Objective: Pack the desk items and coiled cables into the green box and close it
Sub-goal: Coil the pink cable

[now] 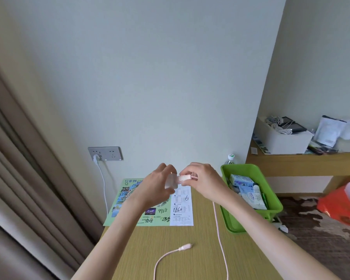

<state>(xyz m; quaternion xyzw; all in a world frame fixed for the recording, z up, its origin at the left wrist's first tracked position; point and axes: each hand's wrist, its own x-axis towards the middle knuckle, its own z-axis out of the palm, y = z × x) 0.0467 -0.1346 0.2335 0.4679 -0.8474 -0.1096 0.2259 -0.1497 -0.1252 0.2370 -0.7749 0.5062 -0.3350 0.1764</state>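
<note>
My left hand (157, 187) grips a white charger block (171, 181) above the desk. My right hand (205, 180) pinches the pink cable's plug (183, 178) where it meets the block. The pink cable (220, 241) hangs from under my right wrist, runs down the desk and loops back to a loose connector (185, 247). The green box (271, 196) stands open at the desk's right edge, holding a white tube, small cartons and other items.
A green printed sheet with handwriting (127, 201) lies on the wooden desk (170, 259). A wall socket (105, 153) has a white cord plugged in. A bottle (230, 158) stands behind the box. A shelf at right carries a white bin (285, 141). Curtains hang at left.
</note>
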